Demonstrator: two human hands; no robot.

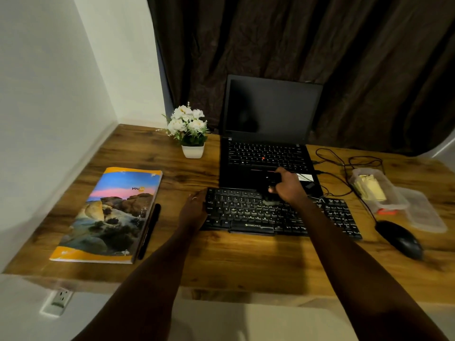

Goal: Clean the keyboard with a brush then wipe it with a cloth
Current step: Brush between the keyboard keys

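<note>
A black external keyboard (pixel 258 215) lies on the wooden desk (pixel 221 262) in front of an open laptop (pixel 268 153). My right hand (pixel 288 187) grips a dark brush (pixel 270 187) over the keyboard's upper middle rows; its pale bristles are blurred against the keys. My left hand (pixel 194 210) rests on the keyboard's left edge, fingers curved round the side. A yellow cloth (pixel 369 188) lies inside a clear plastic box (pixel 379 190) at the right.
A black mouse (pixel 400 239) sits right of the keyboard, its cable looping behind. The box's clear lid (pixel 426 215) lies beside it. A notebook (pixel 110 215) and black pen (pixel 150 230) lie at left. A white flowerpot (pixel 190 134) stands beside the laptop.
</note>
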